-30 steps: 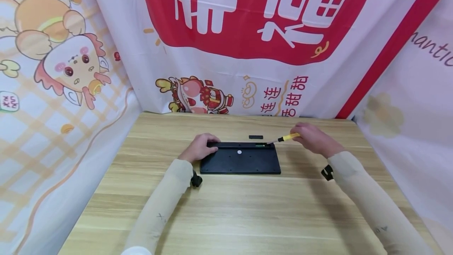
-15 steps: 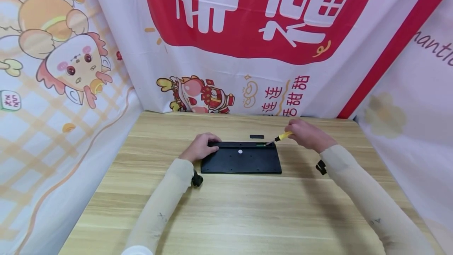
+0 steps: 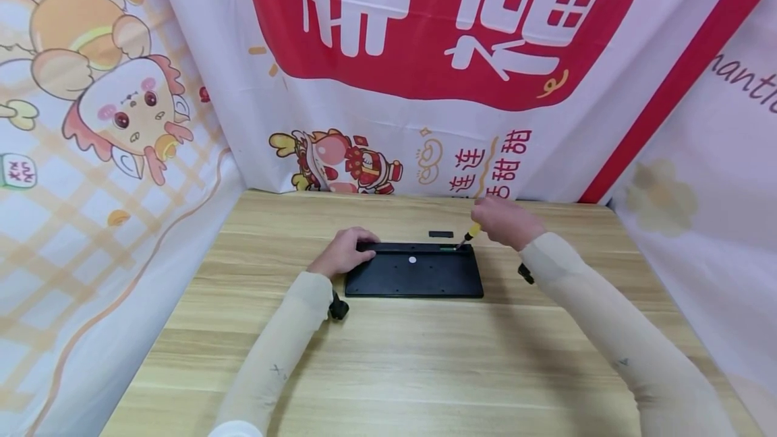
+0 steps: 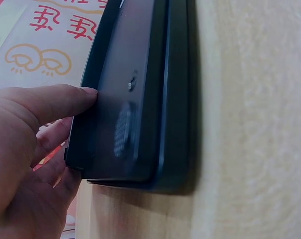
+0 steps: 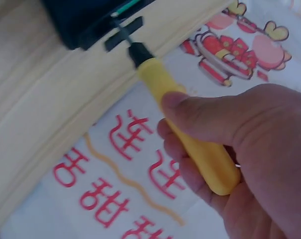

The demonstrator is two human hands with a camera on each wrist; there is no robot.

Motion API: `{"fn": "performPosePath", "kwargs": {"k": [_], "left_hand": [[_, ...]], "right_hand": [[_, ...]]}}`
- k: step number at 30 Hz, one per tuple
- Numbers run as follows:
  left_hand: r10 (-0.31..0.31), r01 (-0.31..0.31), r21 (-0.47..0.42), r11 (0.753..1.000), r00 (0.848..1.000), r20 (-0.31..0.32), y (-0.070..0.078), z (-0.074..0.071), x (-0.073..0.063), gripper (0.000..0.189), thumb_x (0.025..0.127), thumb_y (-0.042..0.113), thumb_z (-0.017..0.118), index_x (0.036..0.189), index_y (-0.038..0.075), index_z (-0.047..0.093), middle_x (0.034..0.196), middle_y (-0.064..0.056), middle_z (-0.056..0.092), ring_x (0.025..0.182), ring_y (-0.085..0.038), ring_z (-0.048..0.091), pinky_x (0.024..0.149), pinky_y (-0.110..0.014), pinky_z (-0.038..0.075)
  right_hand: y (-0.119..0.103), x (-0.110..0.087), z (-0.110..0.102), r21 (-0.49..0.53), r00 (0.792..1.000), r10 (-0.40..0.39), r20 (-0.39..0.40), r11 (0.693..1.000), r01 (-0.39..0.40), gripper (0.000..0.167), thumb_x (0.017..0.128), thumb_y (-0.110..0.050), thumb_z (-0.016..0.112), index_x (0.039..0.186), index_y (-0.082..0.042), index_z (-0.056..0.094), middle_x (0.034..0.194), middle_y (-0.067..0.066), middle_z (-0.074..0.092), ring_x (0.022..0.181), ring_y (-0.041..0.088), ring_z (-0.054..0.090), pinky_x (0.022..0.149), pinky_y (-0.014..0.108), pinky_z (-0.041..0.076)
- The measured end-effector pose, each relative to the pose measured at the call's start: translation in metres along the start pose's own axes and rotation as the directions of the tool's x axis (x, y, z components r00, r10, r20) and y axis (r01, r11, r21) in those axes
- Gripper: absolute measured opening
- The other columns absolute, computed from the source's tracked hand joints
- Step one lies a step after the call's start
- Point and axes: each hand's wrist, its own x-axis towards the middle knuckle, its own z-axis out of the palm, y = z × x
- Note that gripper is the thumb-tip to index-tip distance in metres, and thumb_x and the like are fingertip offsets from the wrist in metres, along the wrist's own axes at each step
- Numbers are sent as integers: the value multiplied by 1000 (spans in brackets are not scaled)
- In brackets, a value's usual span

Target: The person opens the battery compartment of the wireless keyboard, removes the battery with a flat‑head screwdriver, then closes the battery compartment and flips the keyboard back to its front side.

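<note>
A black keyboard (image 3: 413, 278) lies face down on the table, its long raised ridge on the far side. Near the ridge's right end is an uncovered battery slot with a green battery (image 3: 447, 249) in it. At the far left corner my left hand (image 3: 344, 253) grips the keyboard, thumb on the underside and fingers behind the edge, as the left wrist view shows. My right hand (image 3: 506, 220) holds a screwdriver by its yellow handle (image 5: 190, 137). The screwdriver's thin shaft (image 5: 124, 32) points down, its tip right at the battery's end.
Just beyond the keyboard lies a small black battery cover (image 3: 440, 234). The wooden table (image 3: 388, 363) meets a printed white and red cloth (image 3: 425, 100) at the back, with more printed cloth on both sides.
My right hand has moved left and a little away from me, tilting the screwdriver steeper while its tip stays at the slot. The left hand and keyboard have stayed put.
</note>
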Motion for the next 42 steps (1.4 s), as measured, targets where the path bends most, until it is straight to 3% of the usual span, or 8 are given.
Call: {"fn": "performPosePath", "kwargs": {"k": [4, 8, 13, 20, 26, 35, 42], "left_hand": [[-3, 3, 10, 1000, 1000, -3, 2, 1, -1, 26, 99, 14, 75, 125, 15, 76, 134, -9, 71, 130, -28, 63, 116, -50, 49], [-5, 5, 9, 1000, 1000, -6, 4, 1, -2, 26, 99, 13, 75, 125, 14, 76, 134, -9, 71, 131, -28, 63, 117, -50, 48], [-6, 6, 0, 1000, 1000, -8, 6, 0, -2, 27, 99, 13, 75, 125, 13, 76, 134, -10, 71, 131, -28, 63, 117, -49, 48], [-1, 1, -10, 1000, 1000, -8, 5, -2, -2, 27, 99, 13, 74, 126, 14, 76, 134, -9, 71, 130, -29, 63, 117, -51, 47], [12, -12, -6, 1000, 1000, -7, 3, -1, -1, 27, 100, 12, 74, 126, 12, 76, 131, -10, 73, 128, -29, 64, 116, -50, 48], [11, -10, 13, 1000, 1000, -20, 4, 2, -2, 27, 99, 11, 74, 126, 11, 77, 130, -10, 73, 127, -30, 65, 116, -50, 48], [8, -7, 8, 1000, 1000, -23, 7, 0, -3, 27, 99, 10, 74, 126, 11, 77, 130, -10, 73, 127, -30, 65, 116, -51, 48]], "right_hand": [[-16, 10, -9, -119, 1000, 7, 7, 993, -6, 13, 88, 7, 78, 89, -6, 76, 92, 10, 76, 73, 19, 69, 67, 33, 62], [-26, 19, -13, -157, 1000, 10, 7, 988, -9, 11, 91, 7, 74, 89, -4, 75, 92, 11, 78, 76, 21, 71, 72, 36, 62], [-23, 24, -12, -78, 996, 59, 66, 995, -54, 11, 89, 6, 78, 93, -4, 74, 94, 10, 76, 83, 22, 72, 79, 37, 63], [-1, 19, -2, 88, 991, 79, 110, 992, -89, 10, 91, 2, 77, 98, -4, 73, 98, 8, 72, 87, 22, 68, 79, 38, 61], [13, 12, 6, 174, 995, 54, 79, 983, -67, 14, 92, 0, 79, 105, -5, 80, 113, 14, 73, 104, 29, 69, 90, 44, 62], [37, 2, 32, 290, 993, -60, -103, 953, 87, 11, 88, 5, 80, 97, -1, 82, 92, 12, 77, 89, 27, 70, 84, 43, 63], [46, -4, 41, 361, 995, 6, -104, 932, 32, 16, 90, 4, 78, 104, -1, 82, 102, 13, 75, 97, 30, 69, 90, 50, 60]]}}
